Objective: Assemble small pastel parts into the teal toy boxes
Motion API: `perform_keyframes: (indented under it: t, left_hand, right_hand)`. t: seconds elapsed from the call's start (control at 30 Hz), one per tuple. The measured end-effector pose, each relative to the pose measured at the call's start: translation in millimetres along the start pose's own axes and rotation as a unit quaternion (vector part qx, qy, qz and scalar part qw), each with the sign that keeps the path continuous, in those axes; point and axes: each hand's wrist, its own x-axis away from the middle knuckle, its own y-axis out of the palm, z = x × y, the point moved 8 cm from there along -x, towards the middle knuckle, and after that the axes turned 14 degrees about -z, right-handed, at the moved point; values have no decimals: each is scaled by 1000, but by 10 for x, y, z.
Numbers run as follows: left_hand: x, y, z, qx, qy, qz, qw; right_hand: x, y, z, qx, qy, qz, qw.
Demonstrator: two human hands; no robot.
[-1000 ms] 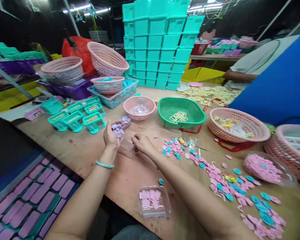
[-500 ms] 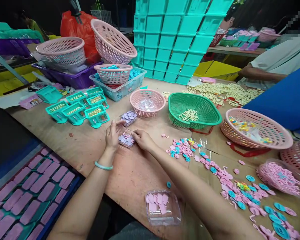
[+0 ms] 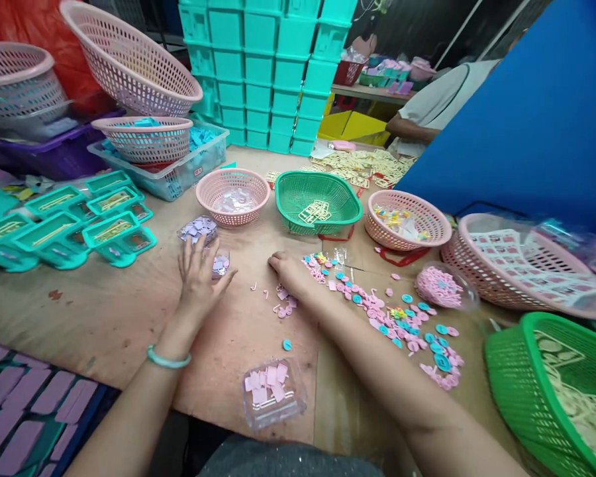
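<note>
My left hand [image 3: 197, 275] lies open on the wooden table [image 3: 104, 318], fingers spread, its fingertips touching a small clear box of lilac pieces [image 3: 220, 264]. A second clear box of lilac pieces [image 3: 197, 229] sits just beyond it. My right hand [image 3: 289, 270] rests palm down on the table with its fingers curled at the edge of a scatter of small pink hooks [image 3: 283, 306] and pink and teal discs [image 3: 387, 318]. Whether it holds anything is hidden. A clear box of pink tabs [image 3: 273, 392] sits near the table's front edge.
Teal toy trays [image 3: 79, 222] lie at the left. Pink baskets [image 3: 233, 195] and a green basket [image 3: 318, 207] stand behind my hands. More baskets [image 3: 521, 265] crowd the right. Stacked teal crates [image 3: 268, 73] rise at the back. Another person's arm [image 3: 412, 127] rests by cream parts.
My left hand let go of the clear box of lilac pieces and spread flat beside it. My right hand moved right to the pink hooks. The view swung right and down.
</note>
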Motion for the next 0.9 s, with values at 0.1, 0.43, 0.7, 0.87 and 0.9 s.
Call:
perform_keyframes:
  t: [0.1, 0.43, 0.7, 0.87, 0.9]
  left_hand:
    - [146, 60, 248, 220, -16, 8, 975]
    - [615, 1176, 432, 759, -336, -185, 526]
    - [-284, 1263, 546, 364, -129, -200, 901]
    - [-767, 1600, 876, 103, 39, -325, 939]
    - [-802, 1649, 875, 99, 40, -342, 934]
  right_hand:
    - [182, 12, -21, -19, -27, 37, 999]
    - [858, -46, -244, -238, -143, 204, 939]
    - [359, -212, 763, -119, -6, 141, 983]
    - [420, -257, 951, -126, 26, 163, 978]
    - [434, -248, 974, -127, 19, 159, 979]
